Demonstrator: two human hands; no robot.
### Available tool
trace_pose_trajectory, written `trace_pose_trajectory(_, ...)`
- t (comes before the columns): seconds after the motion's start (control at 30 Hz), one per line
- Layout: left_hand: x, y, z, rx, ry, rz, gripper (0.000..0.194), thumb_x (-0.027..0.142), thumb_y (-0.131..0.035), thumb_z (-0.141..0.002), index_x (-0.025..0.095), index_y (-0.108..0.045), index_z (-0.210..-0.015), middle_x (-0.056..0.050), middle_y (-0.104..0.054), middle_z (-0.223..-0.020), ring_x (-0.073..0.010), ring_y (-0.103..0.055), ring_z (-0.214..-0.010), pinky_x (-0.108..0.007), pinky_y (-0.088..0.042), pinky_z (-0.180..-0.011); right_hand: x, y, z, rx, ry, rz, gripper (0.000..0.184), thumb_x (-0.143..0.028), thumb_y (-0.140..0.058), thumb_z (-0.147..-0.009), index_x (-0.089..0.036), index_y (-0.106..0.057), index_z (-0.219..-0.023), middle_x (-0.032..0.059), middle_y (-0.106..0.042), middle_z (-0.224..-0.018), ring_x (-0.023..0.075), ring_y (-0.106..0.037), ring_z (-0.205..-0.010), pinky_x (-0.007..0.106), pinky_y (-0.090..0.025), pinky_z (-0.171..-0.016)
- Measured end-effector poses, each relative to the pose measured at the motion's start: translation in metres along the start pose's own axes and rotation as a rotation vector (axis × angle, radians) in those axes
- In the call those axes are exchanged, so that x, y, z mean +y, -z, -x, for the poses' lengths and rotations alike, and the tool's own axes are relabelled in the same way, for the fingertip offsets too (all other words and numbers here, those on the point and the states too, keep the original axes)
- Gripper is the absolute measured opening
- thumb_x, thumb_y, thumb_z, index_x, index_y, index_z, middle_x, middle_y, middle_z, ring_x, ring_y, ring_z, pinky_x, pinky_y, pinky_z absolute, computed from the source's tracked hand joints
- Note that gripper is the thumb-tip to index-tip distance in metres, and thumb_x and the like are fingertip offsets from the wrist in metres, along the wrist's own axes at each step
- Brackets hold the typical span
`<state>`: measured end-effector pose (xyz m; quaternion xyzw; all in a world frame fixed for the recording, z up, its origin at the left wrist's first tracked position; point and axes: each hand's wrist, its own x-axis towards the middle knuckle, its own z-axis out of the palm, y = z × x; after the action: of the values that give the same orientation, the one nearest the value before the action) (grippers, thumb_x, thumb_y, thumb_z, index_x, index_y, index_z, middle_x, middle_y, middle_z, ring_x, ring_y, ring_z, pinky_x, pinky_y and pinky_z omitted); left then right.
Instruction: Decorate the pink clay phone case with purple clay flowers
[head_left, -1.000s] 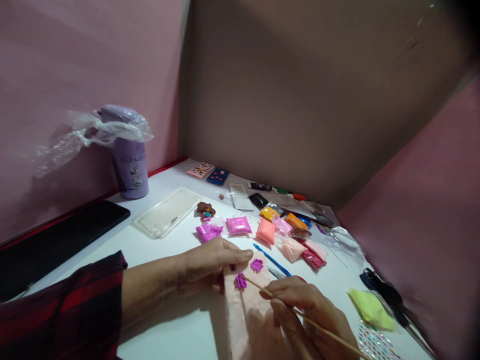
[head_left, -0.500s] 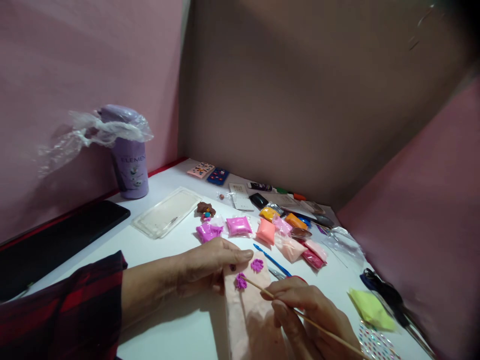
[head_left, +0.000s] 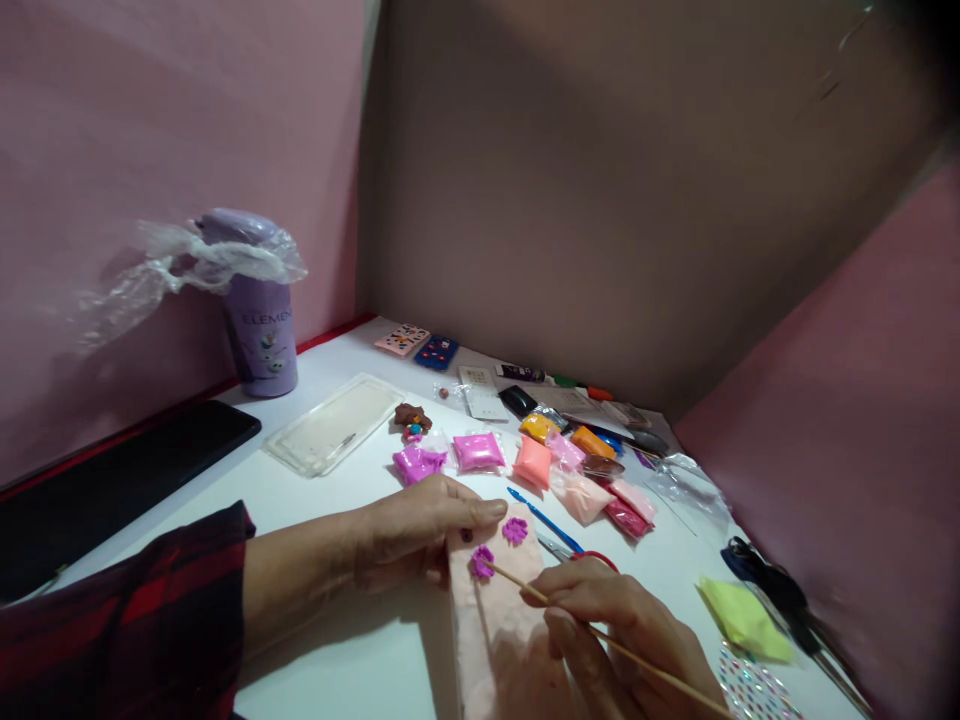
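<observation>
My left hand (head_left: 431, 520) is closed on the upper left edge of a flat panel covered in pale pink clay (head_left: 506, 630), thumb on top and fingers underneath. Two purple clay flowers sit near the panel's far end: one flower (head_left: 514, 530) at the right, the other flower (head_left: 482, 562) lower and to the left. Pinched in my right hand (head_left: 619, 620) is a thin wooden stick (head_left: 637, 660), its tip at the lower left flower. Beyond the panel lie a blue modelling tool (head_left: 547, 520) and red-handled scissors (head_left: 592, 558), partly hidden.
Several clay packets (head_left: 532, 462) lie beyond my hands, with a clear plastic tray (head_left: 334, 425) to their left. A purple tumbler (head_left: 262, 320) stands at the back left beside a black phone-like slab (head_left: 142, 480). At right are a yellow-green packet (head_left: 742, 620) and a gem sheet (head_left: 757, 690).
The stick's tip has shifted very slightly down and right on the lower left flower, and my right hand has lowered a little. My left hand keeps its hold.
</observation>
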<state>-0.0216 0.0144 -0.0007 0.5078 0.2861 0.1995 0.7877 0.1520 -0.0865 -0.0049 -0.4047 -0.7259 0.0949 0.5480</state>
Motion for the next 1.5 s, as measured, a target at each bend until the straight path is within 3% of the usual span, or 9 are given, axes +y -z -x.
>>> trace_pose_trajectory(0.93,-0.0013,0.0016,0.0004,-0.017,-0.006,0.013,0.035,0.044,-0.061,-0.077,0.018,-0.048,-0.059,0.004,-0.041,-0.048,-0.0055,-0.030,-0.037,-0.022,-0.015,-0.037,0.0033,0.0025,0.0016,-0.019,0.040,-0.017,0.014,-0.010,-0.057,-0.081,-0.022,-0.061,-0.087,0.0027,-0.070,-0.074,0.0177,-0.067,-0.069,0.030,-0.055,-0.060)
trace_pose_trajectory(1.33,0.0029,-0.0036,0.0029,0.009,-0.011,-0.004,0.041,0.047,-0.062,-0.076,0.019,-0.041,-0.053,0.005,-0.037,-0.046,-0.0052,-0.027,-0.037,-0.023,-0.013,-0.037,0.0014,0.0022,0.0037,-0.031,-0.015,-0.004,0.015,-0.009,-0.058,-0.082,-0.023,-0.062,-0.086,0.0033,-0.069,-0.076,0.0181,-0.067,-0.072,0.031,-0.052,-0.063)
trace_pose_trajectory(1.5,0.0026,-0.0029,0.0024,0.008,-0.005,0.020,0.040,0.049,-0.065,-0.072,0.018,-0.048,-0.055,0.004,-0.040,-0.045,-0.0054,-0.028,-0.036,-0.024,-0.013,-0.037,-0.0005,0.0035,0.0030,-0.014,-0.014,-0.047,0.010,-0.013,-0.058,-0.084,-0.022,-0.062,-0.085,0.0033,-0.068,-0.076,0.0178,-0.066,-0.070,0.030,-0.051,-0.061)
